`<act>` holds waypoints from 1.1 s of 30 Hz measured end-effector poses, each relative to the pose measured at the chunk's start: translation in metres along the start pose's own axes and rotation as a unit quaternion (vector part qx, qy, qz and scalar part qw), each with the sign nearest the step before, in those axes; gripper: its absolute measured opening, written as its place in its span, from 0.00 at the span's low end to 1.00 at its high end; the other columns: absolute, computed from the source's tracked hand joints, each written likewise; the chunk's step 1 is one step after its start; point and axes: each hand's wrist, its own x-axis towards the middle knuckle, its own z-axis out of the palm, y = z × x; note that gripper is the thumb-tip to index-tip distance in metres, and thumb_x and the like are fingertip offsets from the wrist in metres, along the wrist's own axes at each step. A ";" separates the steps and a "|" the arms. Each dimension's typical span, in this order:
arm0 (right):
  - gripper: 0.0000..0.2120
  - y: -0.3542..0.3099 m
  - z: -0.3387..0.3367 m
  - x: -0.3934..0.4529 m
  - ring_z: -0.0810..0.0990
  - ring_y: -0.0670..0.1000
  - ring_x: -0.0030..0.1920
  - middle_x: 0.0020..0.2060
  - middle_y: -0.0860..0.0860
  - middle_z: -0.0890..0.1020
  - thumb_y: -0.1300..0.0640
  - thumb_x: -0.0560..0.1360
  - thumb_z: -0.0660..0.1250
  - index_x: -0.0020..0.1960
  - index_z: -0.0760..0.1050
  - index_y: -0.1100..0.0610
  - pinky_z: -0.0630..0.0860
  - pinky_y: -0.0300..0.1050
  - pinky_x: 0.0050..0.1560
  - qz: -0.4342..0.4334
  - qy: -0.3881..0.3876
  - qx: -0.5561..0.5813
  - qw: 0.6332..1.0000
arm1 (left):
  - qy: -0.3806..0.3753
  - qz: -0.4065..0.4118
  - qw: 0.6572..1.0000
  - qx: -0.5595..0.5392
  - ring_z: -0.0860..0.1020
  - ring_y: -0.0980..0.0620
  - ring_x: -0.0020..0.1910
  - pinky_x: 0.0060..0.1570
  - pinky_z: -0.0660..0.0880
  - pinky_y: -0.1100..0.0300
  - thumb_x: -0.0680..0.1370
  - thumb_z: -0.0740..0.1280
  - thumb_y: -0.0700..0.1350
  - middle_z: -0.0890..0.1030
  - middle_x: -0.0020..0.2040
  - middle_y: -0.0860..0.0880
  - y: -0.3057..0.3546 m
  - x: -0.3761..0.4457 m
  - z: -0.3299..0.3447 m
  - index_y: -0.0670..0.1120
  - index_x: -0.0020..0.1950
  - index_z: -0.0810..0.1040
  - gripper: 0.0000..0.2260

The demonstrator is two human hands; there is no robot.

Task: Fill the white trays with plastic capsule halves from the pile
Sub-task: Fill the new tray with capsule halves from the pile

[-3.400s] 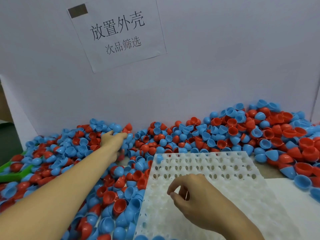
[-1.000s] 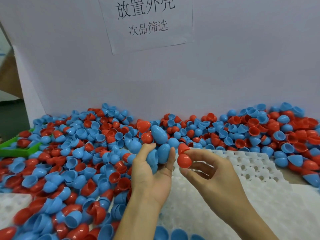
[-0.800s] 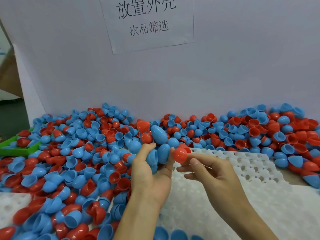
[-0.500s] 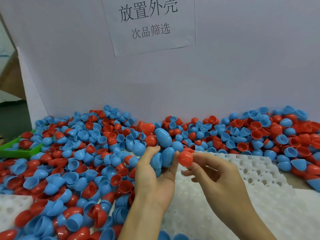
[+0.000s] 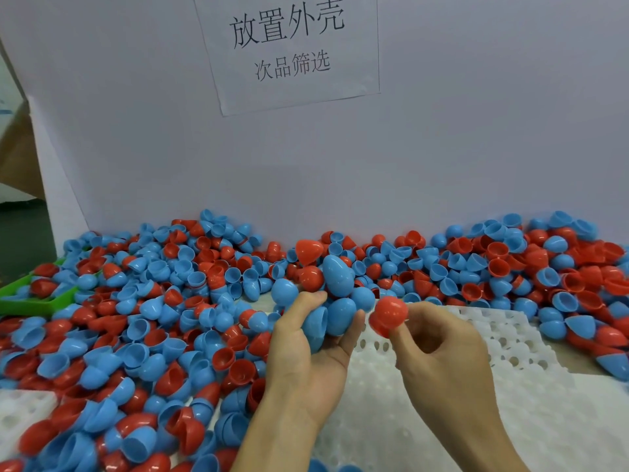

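Observation:
My left hand (image 5: 311, 352) is raised palm-up over the tray's left edge and cups a handful of capsule halves (image 5: 335, 294), mostly blue with two red ones on top. My right hand (image 5: 442, 349) pinches a single red capsule half (image 5: 389, 315) between thumb and fingertips, just right of the handful. The white tray (image 5: 531, 413) with round holes lies under both hands, its visible pockets empty. A big pile of red and blue capsule halves (image 5: 153, 318) covers the table to the left and along the back wall.
A white board wall with a paper sign (image 5: 289, 49) stands right behind the pile. A green tray (image 5: 30, 304) sits half buried at the far left. Another white tray corner (image 5: 17, 413) shows at the lower left under capsules.
Earlier my left hand scooped in the pile and my right rested on the tray. Over the last second my right hand turns the red half at its fingertips beside the handful.

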 end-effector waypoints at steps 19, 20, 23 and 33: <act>0.13 0.015 0.002 0.011 0.76 0.52 0.24 0.31 0.55 0.75 0.64 0.80 0.57 0.46 0.80 0.58 0.71 0.46 0.29 0.257 -0.141 0.110 0.950 | 0.037 0.007 0.999 0.020 0.85 0.42 0.37 0.30 0.81 0.55 0.61 0.73 0.38 0.85 0.47 0.35 0.005 0.005 -0.005 0.39 0.43 0.86 0.11; 0.12 0.015 0.003 0.012 0.76 0.53 0.24 0.32 0.56 0.74 0.65 0.80 0.57 0.47 0.79 0.59 0.71 0.47 0.29 0.272 -0.141 0.139 0.942 | 0.036 0.006 0.999 0.020 0.85 0.42 0.37 0.29 0.81 0.55 0.62 0.73 0.38 0.85 0.47 0.35 0.005 0.004 -0.005 0.40 0.41 0.87 0.10; 0.08 0.013 0.002 0.009 0.80 0.56 0.28 0.30 0.53 0.78 0.64 0.82 0.59 0.53 0.77 0.59 0.74 0.44 0.29 0.264 -0.149 0.205 0.931 | 0.033 0.007 0.999 0.022 0.85 0.44 0.36 0.29 0.81 0.56 0.64 0.72 0.39 0.86 0.45 0.37 0.006 0.004 -0.005 0.40 0.39 0.87 0.07; 0.19 -0.020 -0.009 0.006 0.77 0.59 0.21 0.26 0.51 0.77 0.42 0.59 0.74 0.42 0.84 0.56 0.70 0.43 0.20 0.194 -0.199 0.180 0.944 | 0.038 0.018 0.999 0.029 0.85 0.44 0.33 0.28 0.80 0.56 0.62 0.72 0.39 0.85 0.42 0.37 0.007 0.005 -0.006 0.41 0.35 0.87 0.05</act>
